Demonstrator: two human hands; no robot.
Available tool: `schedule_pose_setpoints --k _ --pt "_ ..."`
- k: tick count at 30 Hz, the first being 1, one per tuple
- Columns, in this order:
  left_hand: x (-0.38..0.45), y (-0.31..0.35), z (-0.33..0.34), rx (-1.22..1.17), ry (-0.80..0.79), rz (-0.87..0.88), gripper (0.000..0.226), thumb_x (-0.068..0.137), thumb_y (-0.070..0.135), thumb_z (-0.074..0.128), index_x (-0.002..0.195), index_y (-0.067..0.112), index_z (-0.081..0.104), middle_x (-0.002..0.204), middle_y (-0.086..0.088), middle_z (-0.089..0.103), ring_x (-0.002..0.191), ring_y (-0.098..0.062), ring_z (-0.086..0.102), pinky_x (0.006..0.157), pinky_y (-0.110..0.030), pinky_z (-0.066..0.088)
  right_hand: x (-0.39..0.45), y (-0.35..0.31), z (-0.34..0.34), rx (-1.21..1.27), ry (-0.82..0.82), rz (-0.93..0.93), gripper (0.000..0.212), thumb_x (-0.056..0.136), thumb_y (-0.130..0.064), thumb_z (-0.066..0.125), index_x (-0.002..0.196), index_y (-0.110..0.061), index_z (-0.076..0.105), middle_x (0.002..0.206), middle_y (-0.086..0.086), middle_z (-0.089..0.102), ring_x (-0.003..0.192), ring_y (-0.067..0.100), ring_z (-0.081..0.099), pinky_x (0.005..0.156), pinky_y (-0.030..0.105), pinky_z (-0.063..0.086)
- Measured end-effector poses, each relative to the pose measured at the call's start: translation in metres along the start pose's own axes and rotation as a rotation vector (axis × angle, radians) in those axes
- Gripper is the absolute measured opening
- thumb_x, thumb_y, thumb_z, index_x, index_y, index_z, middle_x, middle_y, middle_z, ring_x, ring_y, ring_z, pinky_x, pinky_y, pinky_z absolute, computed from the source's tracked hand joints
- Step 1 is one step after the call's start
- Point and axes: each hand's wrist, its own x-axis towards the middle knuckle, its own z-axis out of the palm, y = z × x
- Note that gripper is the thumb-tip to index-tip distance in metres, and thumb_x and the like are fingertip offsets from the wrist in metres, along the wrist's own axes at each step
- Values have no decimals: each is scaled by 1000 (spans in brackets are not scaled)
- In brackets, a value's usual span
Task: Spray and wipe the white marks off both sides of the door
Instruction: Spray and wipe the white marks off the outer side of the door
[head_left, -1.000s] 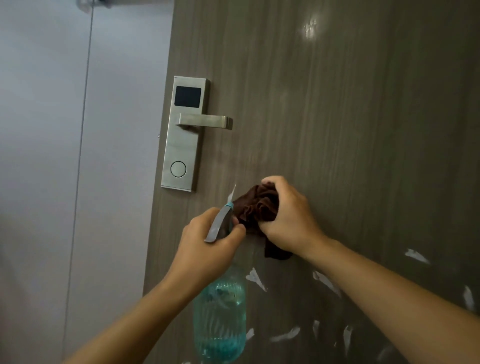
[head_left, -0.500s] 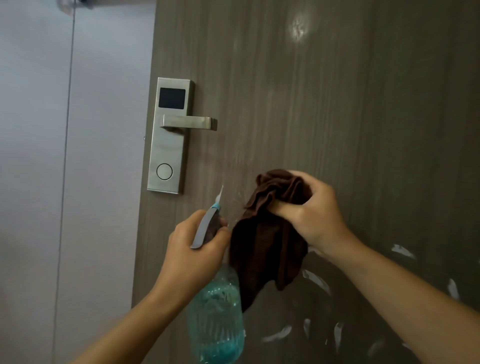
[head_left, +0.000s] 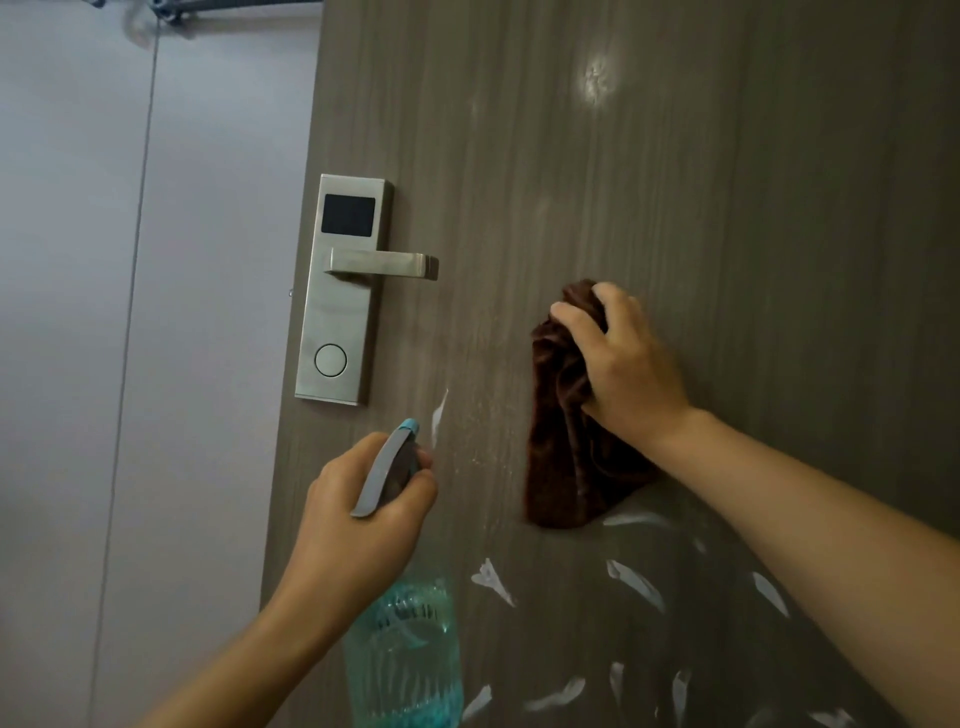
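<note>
While pressed against the grey-brown wood-grain door, right hand grips a bunched brown cloth, fingers curled over its top fold, rest of the fabric hanging down flat on the panel below the palm. Left hand wrapped round the neck of a spray bottle, grey trigger head sticking up between thumb and fingers, blue nozzle tip aimed at the door, close to it (contact with the surface not resolvable). Bottle body clear, tinted blue-green, liquid visible at the bottom, held upright below the fist. White marks scattered across the lower door: one thin streak just right of the nozzle, one touching the cloth's lower edge, several more below between and under both forearms. Faint smeared haze on the panel between nozzle and cloth. Upper door free of streaks apart from a bright glare spot. Brushed-metal lock plate at the door's left edge, dark reader window on top, lever handle pointing right, round button beneath. Pale wall left of the door with one vertical seam.
</note>
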Motion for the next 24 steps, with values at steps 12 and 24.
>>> schedule_pose_setpoints --k 12,24 --pt "-2 -1 -7 5 -7 -15 17 93 18 73 87 35 72 80 -3 72 74 -21 68 71 -54 59 -17 16 -24 -270 -400 -304 151 62 -101 51 163 0 3 167 30 -19 143 50 29 116 53 37" --pt "-3 8 4 9 -29 -15 17 93 14 74 83 28 72 76 -3 71 71 -24 66 63 -51 57 -4 16 -3 -31 -41 -222 63 79 -34 66 141 -22 60 138 17 55 101 38 48 72 40 51"
